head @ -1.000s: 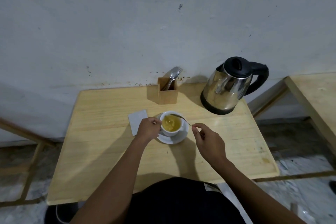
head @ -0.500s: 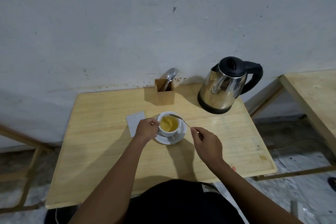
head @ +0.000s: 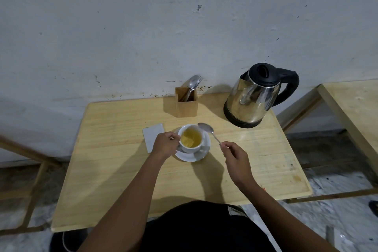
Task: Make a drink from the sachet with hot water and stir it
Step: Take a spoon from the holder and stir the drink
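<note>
The cup [head: 191,138] stands on a saucer [head: 201,154] near the centre of the table [head: 114,170]. A flat sheet, possibly the sachet [head: 152,135], lies left of it. Behind stands the cutlery holder [head: 187,104]; the kettle [head: 253,98] stands right of the holder.

A modest eating place or canteen: small plain wooden counter [head: 122,161] pushed against a stained, scuffed grey wall [head: 143,26], a shared cutlery holder [head: 186,102] with spoons, a steel electric kettle [head: 255,96], and a second matching counter [head: 356,104] alongside over bare concrete floor [head: 337,182].
</note>
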The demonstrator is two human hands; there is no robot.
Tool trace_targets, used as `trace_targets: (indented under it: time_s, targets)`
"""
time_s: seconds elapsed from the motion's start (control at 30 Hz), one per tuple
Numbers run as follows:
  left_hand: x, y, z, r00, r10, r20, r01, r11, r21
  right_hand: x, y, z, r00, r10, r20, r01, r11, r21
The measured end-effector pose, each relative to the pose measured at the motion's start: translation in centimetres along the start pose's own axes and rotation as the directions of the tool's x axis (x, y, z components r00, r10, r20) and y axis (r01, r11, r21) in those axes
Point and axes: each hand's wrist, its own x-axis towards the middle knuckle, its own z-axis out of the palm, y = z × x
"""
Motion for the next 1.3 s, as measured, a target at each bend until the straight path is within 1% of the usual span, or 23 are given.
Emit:
trace_targets:
  time_s: [0.03,0.1,0.27,0.5,0.63,0.73,0.83,0.97,1.17,1.3]
  targets:
    - [0.0,0.0,0.0,1.000,0.000,0.002,0.000,1.000,-0.001,0.2,0.3,-0.2,0.999,0.029,-0.014,-0.028,0.998,0.057]
    - [0.0,0.0,0.0,1.000,-0.002,0.000,0.002,1.000,-0.004,0.7,0.8,-0.6,0.996,0.073,-0.046,-0.070,0.995,0.077]
    - [0.0,0.0,0.0,1.000,-0.004,-0.002,0.004,1.000,-0.005,2.3,2.2,-0.2,0.982,0.156,-0.108,-0.163,0.985,-0.054]
    - [-0.1,-0.1,0.1,1.000,-0.016,-0.004,0.016,1.000,-0.003,4.8,2.9,1.4,0.972,0.219,-0.090,-0.231,0.960,-0.157]
    - [-0.3,0.1,0.1,1.000,-0.010,-0.008,0.010,1.000,0.001,5.6,3.4,1.8,0.957,0.268,-0.112,-0.289,0.913,-0.288]
    - [-0.3,0.2,0.1,1.000,-0.016,-0.007,0.016,1.000,0.000,5.7,3.5,1.9,0.961,0.248,-0.119,-0.275,0.862,-0.426]
    - [-0.4,0.3,0.1,1.000,-0.015,-0.003,0.015,1.000,0.005,5.8,3.5,1.8,0.968,0.224,-0.115,-0.251,0.818,-0.517]
    - [-0.5,0.3,0.0,1.000,-0.009,-0.006,0.009,1.000,0.002,6.1,3.2,1.8,0.967,0.227,-0.119,-0.252,0.766,-0.592]
    - [-0.5,0.2,0.1,1.000,-0.008,-0.008,0.008,1.000,0.005,6.2,3.2,1.6,0.974,0.179,-0.139,-0.224,0.673,-0.704]
    - [-0.6,0.1,0.2,1.000,-0.001,0.002,0.001,1.000,0.012,6.2,3.3,1.1,0.983,0.143,-0.114,-0.179,0.624,-0.761]
